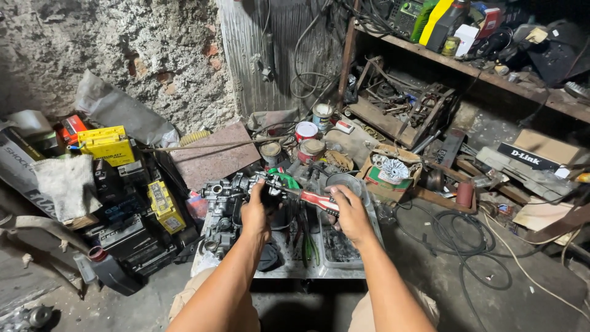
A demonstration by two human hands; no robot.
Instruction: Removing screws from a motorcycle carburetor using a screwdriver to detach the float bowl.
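Observation:
My left hand [255, 215] grips a dark metal part above the low metal table [289, 269]. My right hand [351, 215] holds a tool with a red and white handle [318, 200], whose metal tip points left toward the part in my left hand. A grey engine block [222, 212] sits just left of my left hand. Green-handled pliers [286, 179] lie behind the hands, and a second green-handled tool [310, 246] lies on the table between my forearms.
Yellow boxes [107, 144] and dark batteries [132, 243] are stacked at the left. Paint tins [307, 131] stand behind the table. A cardboard box of parts [392, 172] sits right of the hands. Black cables [461, 237] coil on the floor at the right, under a cluttered shelf [491, 74].

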